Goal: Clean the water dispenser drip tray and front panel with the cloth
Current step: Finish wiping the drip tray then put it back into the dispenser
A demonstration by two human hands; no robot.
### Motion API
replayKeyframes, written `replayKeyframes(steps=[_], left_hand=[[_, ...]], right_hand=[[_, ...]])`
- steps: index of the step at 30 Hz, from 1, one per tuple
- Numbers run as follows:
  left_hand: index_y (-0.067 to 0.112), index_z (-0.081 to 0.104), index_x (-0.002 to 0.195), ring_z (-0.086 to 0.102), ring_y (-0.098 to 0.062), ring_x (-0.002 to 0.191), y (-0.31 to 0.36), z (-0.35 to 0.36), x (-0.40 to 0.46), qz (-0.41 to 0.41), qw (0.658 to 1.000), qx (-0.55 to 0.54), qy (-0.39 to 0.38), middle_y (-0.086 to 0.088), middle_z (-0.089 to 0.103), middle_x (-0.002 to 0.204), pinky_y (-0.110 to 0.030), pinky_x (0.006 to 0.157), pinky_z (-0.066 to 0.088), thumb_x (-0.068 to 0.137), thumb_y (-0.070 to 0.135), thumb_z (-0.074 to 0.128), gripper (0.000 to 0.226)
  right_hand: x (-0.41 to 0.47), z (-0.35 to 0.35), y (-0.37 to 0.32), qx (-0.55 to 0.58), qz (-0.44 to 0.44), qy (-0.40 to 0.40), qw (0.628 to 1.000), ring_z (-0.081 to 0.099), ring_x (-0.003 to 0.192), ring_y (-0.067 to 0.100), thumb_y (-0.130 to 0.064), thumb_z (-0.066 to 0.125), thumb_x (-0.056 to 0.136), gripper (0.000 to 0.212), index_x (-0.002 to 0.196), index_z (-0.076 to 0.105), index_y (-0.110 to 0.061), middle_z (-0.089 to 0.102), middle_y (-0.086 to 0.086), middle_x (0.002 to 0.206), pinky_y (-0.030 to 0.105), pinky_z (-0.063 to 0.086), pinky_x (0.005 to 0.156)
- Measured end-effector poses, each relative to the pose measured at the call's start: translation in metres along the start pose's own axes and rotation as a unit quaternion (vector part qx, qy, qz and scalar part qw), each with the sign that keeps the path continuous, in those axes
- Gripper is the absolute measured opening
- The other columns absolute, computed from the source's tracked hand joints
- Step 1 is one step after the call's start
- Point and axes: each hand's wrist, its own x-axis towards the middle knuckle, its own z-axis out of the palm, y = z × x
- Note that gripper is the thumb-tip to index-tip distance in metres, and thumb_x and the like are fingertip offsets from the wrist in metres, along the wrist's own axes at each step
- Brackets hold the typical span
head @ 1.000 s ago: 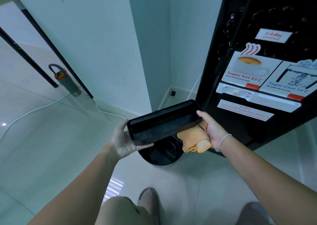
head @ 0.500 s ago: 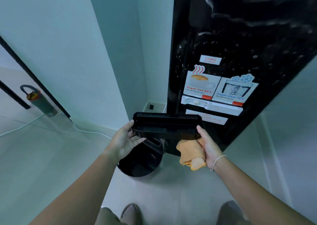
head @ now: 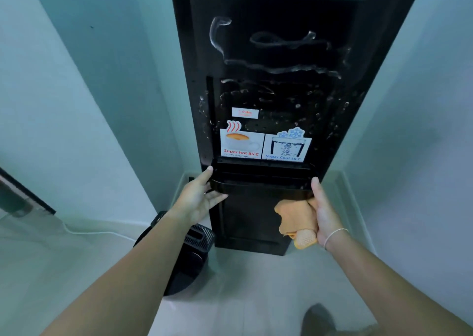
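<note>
Black dispenser w/ soapy white streaks, black tray, orange cloth, red/blue stickers.

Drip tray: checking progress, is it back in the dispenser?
Cannot tell if seated: both hands hold the drip tray level against the front panel.

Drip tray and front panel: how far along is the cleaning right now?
Looks done: the drip tray is out of the dispenser and shows no obvious dirt, though it is too dark to be sure. In hand: the left hand and right hand hold it against the front panel, the cloth bunched in the right. Left: seating the tray and wiping the smeary streaks and droplets on the panel.
</note>
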Motion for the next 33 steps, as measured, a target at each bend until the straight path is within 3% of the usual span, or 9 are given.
replayKeyframes(steps=[7,10,13,22,25,28,31,33], left_hand=[[0.014,0.063,0.099,0.067,-0.023,0.086,-0.004,0.005,0.018,-0.008,0.998,0.012,0.058,-0.006,0.068,0.098,-0.035,0.075,0.054,0.096,0.031,0.050,0.022],[0.013,0.061,0.107,0.067,-0.025,0.088,-0.006,0.005,0.022,-0.019,0.997,0.009,0.069,-0.007,0.067,0.099,-0.036,0.075,0.055,0.096,0.030,0.050,0.023],[0.013,0.060,0.102,0.067,-0.026,0.085,-0.007,0.004,0.025,-0.032,0.996,0.009,0.081,-0.008,0.066,0.097,-0.037,0.075,0.055,0.096,0.029,0.051,0.020],[0.014,0.060,0.101,0.067,-0.027,0.086,-0.007,0.003,0.028,-0.049,0.995,0.000,0.091,-0.010,0.066,0.099,-0.038,0.073,0.055,0.094,0.030,0.054,0.019],[0.012,0.059,0.110,0.067,-0.027,0.086,-0.007,0.004,0.026,-0.050,0.994,-0.002,0.094,-0.011,0.065,0.102,-0.041,0.079,0.055,0.093,0.031,0.055,0.026],[0.009,0.056,0.123,0.065,-0.030,0.096,-0.008,0.003,0.022,-0.055,0.996,-0.001,0.076,-0.015,0.062,0.118,-0.041,0.083,0.054,0.092,0.038,0.055,0.042],[0.006,0.043,0.137,0.056,-0.035,0.117,-0.014,-0.005,0.013,-0.065,0.996,0.000,0.067,-0.019,0.053,0.133,-0.041,0.092,0.050,0.092,0.045,0.052,0.060],[0.004,0.036,0.142,0.052,-0.035,0.121,-0.020,-0.018,0.007,-0.067,0.995,-0.002,0.078,-0.019,0.051,0.133,-0.041,0.093,0.049,0.092,0.046,0.050,0.067]], right_hand=[[0.015,0.000,0.003,0.019,0.021,-0.010,1.000,0.065,0.103,0.036,-0.086,0.062,0.038,0.096,0.106,0.070,-0.018,0.071,0.013,0.108,0.053,0.049,0.091],[0.018,0.002,0.007,0.030,0.033,-0.012,0.999,0.066,0.102,0.034,-0.083,0.059,0.047,0.086,0.105,0.071,-0.020,0.071,0.012,0.107,0.050,0.049,0.091],[0.023,0.002,0.007,0.020,0.037,0.020,0.999,0.067,0.093,0.033,-0.078,0.058,0.051,0.078,0.097,0.073,-0.018,0.073,0.011,0.100,0.049,0.051,0.086],[0.025,0.002,0.008,0.008,0.082,0.006,0.997,0.067,0.094,0.033,-0.082,0.056,0.045,0.090,0.105,0.071,-0.018,0.071,0.012,0.105,0.044,0.053,0.081],[0.023,0.002,0.004,0.006,0.096,0.011,0.995,0.066,0.096,0.033,-0.085,0.058,0.039,0.097,0.107,0.070,-0.017,0.071,0.012,0.108,0.047,0.051,0.087],[0.016,-0.001,0.005,0.010,0.090,0.004,0.996,0.065,0.102,0.035,-0.088,0.061,0.029,0.108,0.108,0.070,-0.015,0.070,0.013,0.110,0.053,0.049,0.091],[0.006,-0.004,0.016,0.039,0.083,-0.015,0.996,0.065,0.100,0.034,-0.088,0.058,0.037,0.108,0.110,0.067,-0.009,0.068,0.016,0.109,0.052,0.049,0.091],[0.000,-0.003,0.027,0.067,0.088,-0.037,0.993,0.063,0.105,0.035,-0.085,0.053,0.048,0.101,0.111,0.066,-0.008,0.068,0.016,0.109,0.049,0.049,0.092]])
